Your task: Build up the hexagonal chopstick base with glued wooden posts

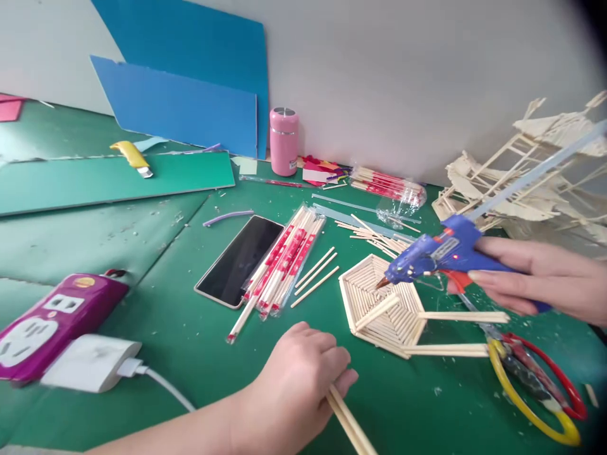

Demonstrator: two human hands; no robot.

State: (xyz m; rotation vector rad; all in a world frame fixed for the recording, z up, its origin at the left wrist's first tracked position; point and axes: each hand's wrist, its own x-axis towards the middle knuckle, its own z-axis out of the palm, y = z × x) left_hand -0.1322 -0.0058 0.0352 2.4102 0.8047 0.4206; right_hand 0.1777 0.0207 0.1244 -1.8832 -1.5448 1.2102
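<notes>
My right hand [535, 281] grips a blue glue gun [436, 253], its nozzle pointing left and down at a hexagonal panel of wooden sticks [379, 303] lying on the green table [142, 265]. My left hand [298, 379] rests near the front edge, closed on a pair of wooden sticks [351, 423] that stick out toward the lower right. Two long sticks [455, 332] jut from the panel's right side.
Scissors with red and yellow handles [535, 379] lie right of the panel. Wrapped chopsticks [284, 259], a phone [239, 259], loose sticks [374, 234], a pink flask [283, 140], blue boards [184, 107], a purple power strip [52, 322] with charger and a stick model [535, 170] surround the work.
</notes>
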